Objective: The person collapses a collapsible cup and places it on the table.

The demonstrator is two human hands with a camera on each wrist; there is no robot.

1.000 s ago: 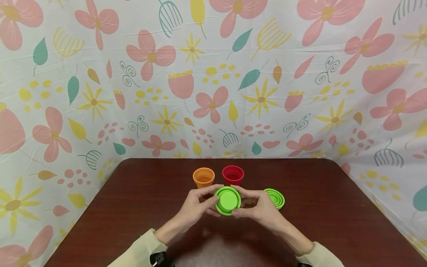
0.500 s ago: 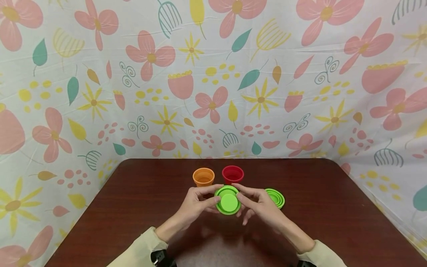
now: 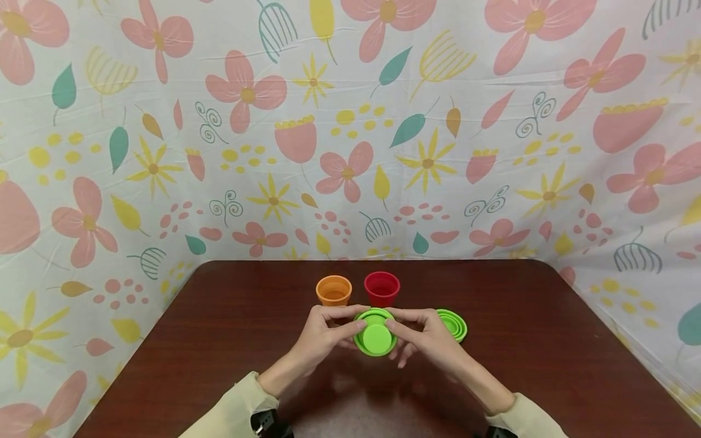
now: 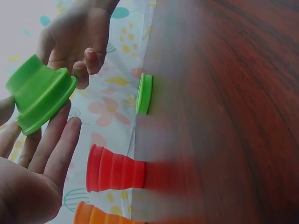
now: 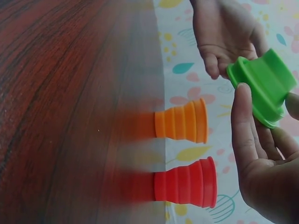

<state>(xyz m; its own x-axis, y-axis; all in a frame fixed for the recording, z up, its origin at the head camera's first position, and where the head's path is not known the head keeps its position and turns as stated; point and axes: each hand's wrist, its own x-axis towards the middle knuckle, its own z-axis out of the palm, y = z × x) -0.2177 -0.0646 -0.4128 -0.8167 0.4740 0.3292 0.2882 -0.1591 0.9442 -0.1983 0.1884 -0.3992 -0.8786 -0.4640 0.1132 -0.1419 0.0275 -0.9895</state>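
A green collapsible cup (image 3: 377,340), partly extended, is held above the table with its base turned toward me in the head view. My left hand (image 3: 322,337) grips its left side, the thumb on the cup and fingers behind the rim. On the opposite side my right hand (image 3: 434,340) pinches it with thumb and index finger. Both wrist views show the cup (image 4: 39,95) side-on with a stepped wall between the two hands. Some of its far rim is hidden by fingers.
An orange collapsible cup (image 3: 334,289) and a red one (image 3: 382,288) stand extended behind my hands. A second green collapsible cup (image 3: 453,325) lies flattened at the right. The dark wooden table (image 3: 235,322) meets a flowered cloth (image 3: 350,121) at the back.
The right thumb has shifted from the cup's lower rim up onto its base side, and the right hand's other fingers have loosened below. The cup has tilted slightly and dropped a little.
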